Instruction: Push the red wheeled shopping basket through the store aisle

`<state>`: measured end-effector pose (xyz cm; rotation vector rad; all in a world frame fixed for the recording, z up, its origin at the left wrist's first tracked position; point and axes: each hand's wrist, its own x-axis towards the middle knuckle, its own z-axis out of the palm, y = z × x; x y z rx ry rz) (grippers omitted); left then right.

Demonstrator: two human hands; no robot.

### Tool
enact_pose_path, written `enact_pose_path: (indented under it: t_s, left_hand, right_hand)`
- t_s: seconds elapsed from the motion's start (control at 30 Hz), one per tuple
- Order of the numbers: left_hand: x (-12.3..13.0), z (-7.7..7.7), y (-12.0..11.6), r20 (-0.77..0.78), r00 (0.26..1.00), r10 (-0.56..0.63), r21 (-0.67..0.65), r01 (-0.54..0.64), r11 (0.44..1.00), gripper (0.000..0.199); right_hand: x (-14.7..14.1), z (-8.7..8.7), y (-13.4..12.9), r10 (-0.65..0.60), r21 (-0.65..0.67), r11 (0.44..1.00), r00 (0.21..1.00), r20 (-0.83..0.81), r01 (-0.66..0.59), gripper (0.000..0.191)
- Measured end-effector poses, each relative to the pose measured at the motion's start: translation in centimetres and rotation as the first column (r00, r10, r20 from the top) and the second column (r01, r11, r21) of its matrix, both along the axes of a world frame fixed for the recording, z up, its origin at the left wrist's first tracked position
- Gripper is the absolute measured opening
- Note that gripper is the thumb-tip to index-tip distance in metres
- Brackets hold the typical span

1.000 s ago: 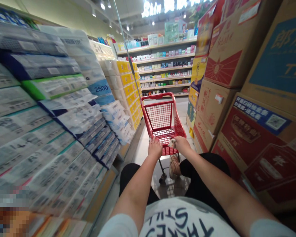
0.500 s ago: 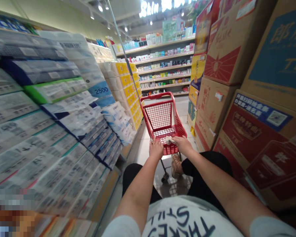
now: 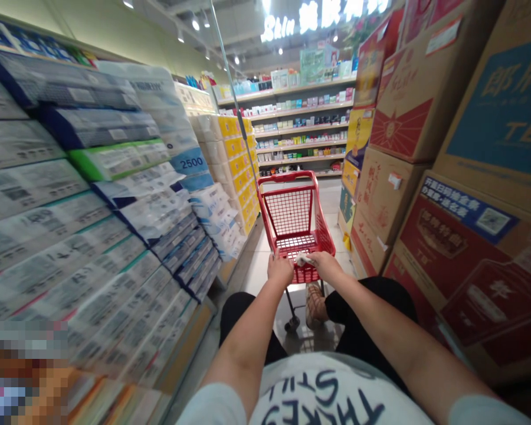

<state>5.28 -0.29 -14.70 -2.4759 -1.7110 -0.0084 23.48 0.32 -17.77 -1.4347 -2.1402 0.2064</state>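
Note:
A red shopping cart (image 3: 288,213) with a mesh basket stands straight in front of my body. My left hand (image 3: 280,271) is closed around the left part of its push handle. On the right part of the handle rests my right hand (image 3: 328,267), its fingers curled over. A small whitish crumpled piece, like tissue or cloth, (image 3: 301,259) sticks out at the right hand's fingertips; its kind is unclear. The handle itself is mostly covered by my hands. A thin pole (image 3: 240,118) rises from the cart's left side.
Stacked tissue packs (image 3: 110,230) line the aisle's left side, with yellow-sided packs (image 3: 236,171) farther on. Tall cardboard cartons (image 3: 402,106) close in on the right. Shelves of small boxed goods (image 3: 303,127) stand across the far end. Pale floor tiles (image 3: 259,260) run between.
The view has turned slightly left and up, so shelves, packs and cart sit a little farther right and lower. Both hands keep their hold on the cart handle.

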Motion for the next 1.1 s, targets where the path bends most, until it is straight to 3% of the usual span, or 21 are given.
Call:
enact_pose_path:
  t_s: [0.1, 0.17, 0.27, 0.37, 0.5, 0.67, 0.83, 0.93, 1.1]
  left_hand:
    - [1.1, -0.1, -0.3, 0.018, 1.0, -0.012, -0.008, 0.012, 1.0, 0.032]
    - [1.8, -0.3, -0.4, 0.055, 0.997, -0.057, 0.0, 0.057, 0.998, 0.035]
    - [2.1, -0.5, -0.5, 0.066, 0.993, -0.098, -0.008, 0.099, 0.995, 0.037]
    - [1.9, -0.5, -0.6, 0.046, 0.994, -0.095, -0.038, 0.097, 0.995, 0.034]
    - [1.4, -0.6, -0.7, 0.045, 0.995, -0.092, -0.042, 0.094, 0.995, 0.035]
    - [0.8, -0.7, -0.7, 0.054, 0.994, -0.09, -0.041, 0.092, 0.995, 0.033]
    - [0.4, -0.8, -0.6, 0.087, 0.993, -0.086, -0.024, 0.088, 0.996, 0.034]
    - [0.4, -0.8, -0.6, 0.093, 0.994, -0.059, -0.021, 0.061, 0.998, 0.037]
    - [0.4, -0.8, -0.6, 0.104, 0.992, -0.069, -0.031, 0.073, 0.997, 0.038]
  right_hand:
    - [-0.3, -1.1, -0.6, -0.007, 0.061, 0.998, 0.994, -0.113, 0.014, 0.034]
    - [0.0, -2.0, -1.2, 0.0, 0.177, 0.984, 0.983, -0.181, 0.032, 0.036]
    - [0.8, -3.6, -2.6, 0.026, 0.312, 0.95, 0.994, -0.107, 0.009, 0.028]
    - [1.2, -5.3, -3.8, 0.027, 0.239, 0.97, 0.998, 0.058, -0.04, 0.017]
    - [0.6, -6.5, -4.3, -0.043, 0.219, 0.975, 0.995, 0.086, 0.023, 0.014]
    - [-0.2, -6.2, -4.3, -0.038, 0.176, 0.984, 0.987, 0.158, 0.01, 0.015]
    - [-0.3, -5.8, -4.4, 0.044, 0.283, 0.954, 0.978, 0.204, -0.102, 0.021]
    - [-0.4, -5.4, -4.5, -0.014, 0.231, 0.972, 0.976, 0.216, -0.038, 0.017]
    - [-0.6, -4.4, -4.4, -0.033, 0.285, 0.958, 0.975, 0.22, -0.031, 0.018]
